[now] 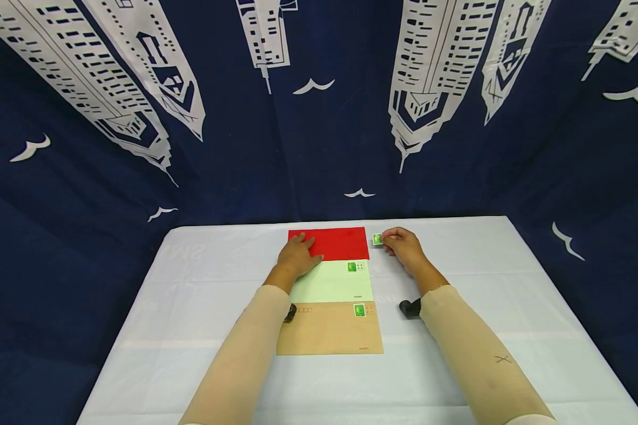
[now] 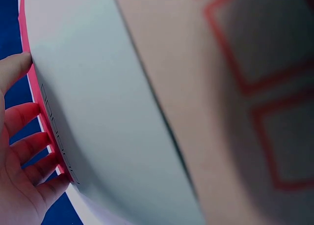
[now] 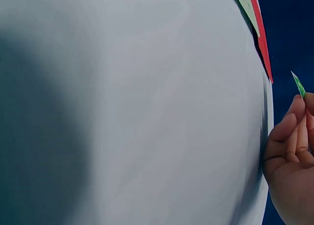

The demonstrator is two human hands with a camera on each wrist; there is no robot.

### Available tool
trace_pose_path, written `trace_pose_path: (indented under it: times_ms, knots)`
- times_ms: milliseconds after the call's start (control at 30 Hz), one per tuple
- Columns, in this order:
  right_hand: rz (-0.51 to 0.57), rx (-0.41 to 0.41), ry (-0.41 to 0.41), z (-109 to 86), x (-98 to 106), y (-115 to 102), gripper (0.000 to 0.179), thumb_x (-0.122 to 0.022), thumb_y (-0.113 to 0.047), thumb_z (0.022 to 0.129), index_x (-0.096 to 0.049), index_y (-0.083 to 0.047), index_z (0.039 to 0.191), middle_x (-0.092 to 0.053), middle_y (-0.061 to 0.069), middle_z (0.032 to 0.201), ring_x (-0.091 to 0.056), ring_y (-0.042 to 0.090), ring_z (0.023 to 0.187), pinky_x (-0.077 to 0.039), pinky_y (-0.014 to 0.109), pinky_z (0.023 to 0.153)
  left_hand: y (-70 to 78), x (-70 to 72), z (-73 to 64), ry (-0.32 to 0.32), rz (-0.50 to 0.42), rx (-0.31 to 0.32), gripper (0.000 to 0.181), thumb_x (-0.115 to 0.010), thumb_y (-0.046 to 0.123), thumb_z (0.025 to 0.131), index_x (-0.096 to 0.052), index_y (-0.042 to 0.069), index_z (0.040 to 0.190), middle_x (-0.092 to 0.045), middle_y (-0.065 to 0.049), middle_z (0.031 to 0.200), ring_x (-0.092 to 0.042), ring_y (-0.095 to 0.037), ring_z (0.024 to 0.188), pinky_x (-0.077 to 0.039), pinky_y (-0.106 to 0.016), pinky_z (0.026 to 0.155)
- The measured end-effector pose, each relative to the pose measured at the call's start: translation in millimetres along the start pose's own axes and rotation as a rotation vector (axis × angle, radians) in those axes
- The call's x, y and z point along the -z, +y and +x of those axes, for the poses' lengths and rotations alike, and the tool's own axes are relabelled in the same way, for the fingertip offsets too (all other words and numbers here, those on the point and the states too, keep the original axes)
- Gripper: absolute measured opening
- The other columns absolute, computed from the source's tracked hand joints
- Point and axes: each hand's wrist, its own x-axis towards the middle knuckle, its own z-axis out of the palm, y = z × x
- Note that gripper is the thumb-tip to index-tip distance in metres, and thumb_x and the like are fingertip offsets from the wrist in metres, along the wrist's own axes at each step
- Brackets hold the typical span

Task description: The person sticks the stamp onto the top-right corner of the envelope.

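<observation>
My left hand [image 1: 296, 257] rests with spread fingers on the left part of a red envelope [image 1: 342, 243] at the back of the table. In the left wrist view its fingertips [image 2: 30, 108] touch the red paper. My right hand [image 1: 406, 249] pinches a small green stamp [image 1: 377, 239] just right of the red envelope; the right wrist view shows the stamp [image 3: 299, 84] edge-on between finger and thumb. Below the red one lies a pale green envelope [image 1: 329, 283], then a tan envelope [image 1: 329, 330], each bearing a green stamp near its upper right corner.
A white cloth covers the table [image 1: 191, 330]. Behind it hangs a dark blue curtain [image 1: 324, 147] printed with white buildings and birds. Dark wrist cameras show under both forearms, the right camera [image 1: 410, 308] standing out most.
</observation>
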Motion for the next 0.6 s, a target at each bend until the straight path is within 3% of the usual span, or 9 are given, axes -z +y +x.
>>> trace_pose_path:
  times_ms: [233, 400, 600]
  knots:
    - [0.013, 0.014, -0.018, 1.2, -4.4, -1.7, 0.023, -0.060, -0.013, 0.101, -0.060, 0.002, 0.119, -0.067, 0.006, 0.094, -0.062, 0.011, 0.078, -0.055, 0.018, 0.072, -2.4, -3.4, 4.3, -0.015, -0.008, -0.001, 0.069, -0.054, 0.051, 0.100, -0.036, 0.018, 0.158, -0.026, -0.009, 0.168, -0.020, -0.027, 0.158, -0.020, -0.039, 0.130]
    - [0.025, 0.008, -0.031, 4.2, -7.4, -2.8, 0.026, -0.063, -0.016, 0.100, -0.059, 0.001, 0.119, -0.069, 0.011, 0.100, -0.067, 0.012, 0.081, -0.058, 0.018, 0.075, -2.4, -1.9, 1.0, -0.001, -0.008, -0.015, 0.068, -0.054, 0.051, 0.100, -0.038, 0.018, 0.157, -0.027, -0.010, 0.168, -0.021, -0.028, 0.158, -0.021, -0.040, 0.129]
    - [0.058, 0.004, -0.036, 5.2, -10.5, -3.7, 0.025, -0.063, -0.013, 0.100, -0.059, 0.002, 0.118, -0.069, 0.008, 0.096, -0.068, 0.010, 0.079, -0.059, 0.019, 0.076, -1.1, 1.5, -5.4, 0.019, -0.033, -0.028, 0.067, -0.056, 0.049, 0.100, -0.039, 0.016, 0.156, -0.029, -0.012, 0.167, -0.023, -0.029, 0.157, -0.022, -0.042, 0.129]
